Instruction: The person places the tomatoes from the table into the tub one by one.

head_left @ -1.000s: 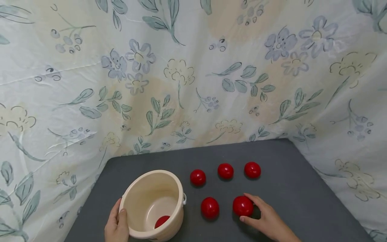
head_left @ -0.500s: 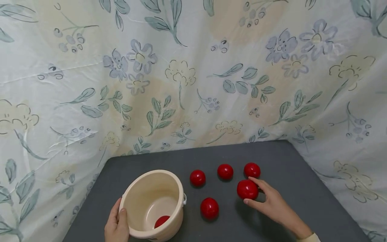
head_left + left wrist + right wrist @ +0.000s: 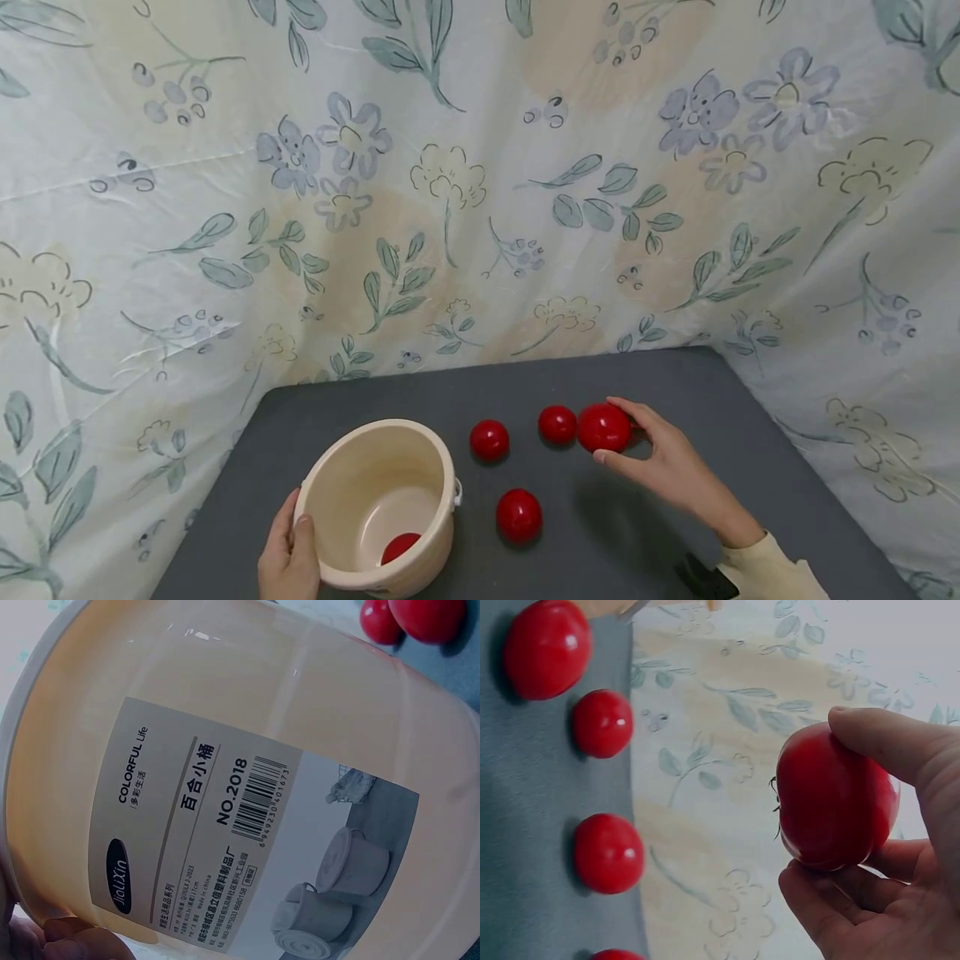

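My right hand [image 3: 671, 471] holds a glossy red tomato [image 3: 603, 428] above the table, thumb on one side and fingers on the other. In the right wrist view thin dark stem leaves show on this tomato [image 3: 832, 799]. A cream plastic bucket [image 3: 360, 492] stands tilted at the left, and my left hand [image 3: 291, 550] grips its left rim with the thumb on top. Inside the bucket lies one tomato [image 3: 401, 547], partly hidden by the near wall. In the left wrist view a printed label [image 3: 195, 825] covers the bucket's side.
On the dark grey table [image 3: 675, 383] lie a front tomato [image 3: 519, 517], a back-left tomato [image 3: 490, 441] and a back-middle tomato [image 3: 557, 425]. Another behind the held one is almost hidden. A flowered cloth [image 3: 465, 208] hangs around the table's back and sides.
My right hand has lifted the tomato from the table and carried it up and away from me, over the back row. The left hand and the bucket have stayed put.
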Motion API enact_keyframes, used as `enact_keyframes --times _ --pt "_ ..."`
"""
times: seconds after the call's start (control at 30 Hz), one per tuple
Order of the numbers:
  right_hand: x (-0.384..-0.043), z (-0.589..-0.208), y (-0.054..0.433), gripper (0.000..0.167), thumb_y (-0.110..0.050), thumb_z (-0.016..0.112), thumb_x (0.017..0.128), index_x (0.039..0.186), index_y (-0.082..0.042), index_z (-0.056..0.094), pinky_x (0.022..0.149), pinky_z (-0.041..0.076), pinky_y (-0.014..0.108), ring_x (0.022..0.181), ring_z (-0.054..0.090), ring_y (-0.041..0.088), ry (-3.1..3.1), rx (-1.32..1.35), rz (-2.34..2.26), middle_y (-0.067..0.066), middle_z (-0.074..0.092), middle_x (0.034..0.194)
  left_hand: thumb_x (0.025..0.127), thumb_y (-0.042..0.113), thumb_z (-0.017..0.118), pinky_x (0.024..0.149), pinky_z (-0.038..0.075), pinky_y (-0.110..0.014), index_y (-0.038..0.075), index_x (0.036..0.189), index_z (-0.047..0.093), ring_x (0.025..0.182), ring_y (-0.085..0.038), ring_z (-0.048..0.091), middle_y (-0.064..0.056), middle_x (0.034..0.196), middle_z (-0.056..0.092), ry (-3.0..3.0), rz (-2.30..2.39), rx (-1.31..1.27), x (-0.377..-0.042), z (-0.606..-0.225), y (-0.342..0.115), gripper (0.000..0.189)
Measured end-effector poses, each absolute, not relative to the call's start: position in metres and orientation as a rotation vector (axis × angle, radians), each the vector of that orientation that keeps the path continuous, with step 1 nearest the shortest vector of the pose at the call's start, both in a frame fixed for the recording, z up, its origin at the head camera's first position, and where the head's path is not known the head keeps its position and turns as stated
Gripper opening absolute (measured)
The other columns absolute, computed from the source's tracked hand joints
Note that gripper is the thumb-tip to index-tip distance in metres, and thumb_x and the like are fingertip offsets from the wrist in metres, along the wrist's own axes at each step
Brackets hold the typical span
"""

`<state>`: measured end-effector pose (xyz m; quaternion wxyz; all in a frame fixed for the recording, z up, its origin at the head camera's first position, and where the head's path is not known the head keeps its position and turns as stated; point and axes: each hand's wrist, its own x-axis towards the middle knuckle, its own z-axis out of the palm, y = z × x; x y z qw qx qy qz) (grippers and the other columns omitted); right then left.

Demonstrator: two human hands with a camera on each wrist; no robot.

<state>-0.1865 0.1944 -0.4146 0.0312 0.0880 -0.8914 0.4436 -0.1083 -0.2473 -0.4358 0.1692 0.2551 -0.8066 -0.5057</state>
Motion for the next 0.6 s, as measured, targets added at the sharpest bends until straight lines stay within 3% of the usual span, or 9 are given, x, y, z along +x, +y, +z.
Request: enact_keyframes --times 0.33,0.6 --pt "-0.201 -0.383 0.187 0.076 -0.037 0.079 0.088 0.152 -0.015 0.043 0.071 0.058 0.032 0.104 0.059 0.028 -2.68 0.281 1.566 0.016 0.061 0.131 0.107 0.018 0.04 0.058 0.05 -0.008 -0.002 0.151 0.042 0.068 0.015 0.053 -0.038 0.131 0.058 -2.311 -1.42 0.747 -0.108 -0.435 -0.249 0.049" --pt "-0.216 -0.367 0.184 0.072 -0.039 0.073 0.093 0.154 -0.018 0.041 0.083 0.058 0.032 0.111 0.062 0.029 -2.629 0.274 1.752 0.015 0.061 0.135 0.107 0.018 0.04 0.06 0.048 -0.005 -0.002 0.151 0.043 0.07 0.016 0.052 -0.037 0.133 0.058 -2.307 -1.412 0.729 -0.108 -0.435 -0.248 0.048"
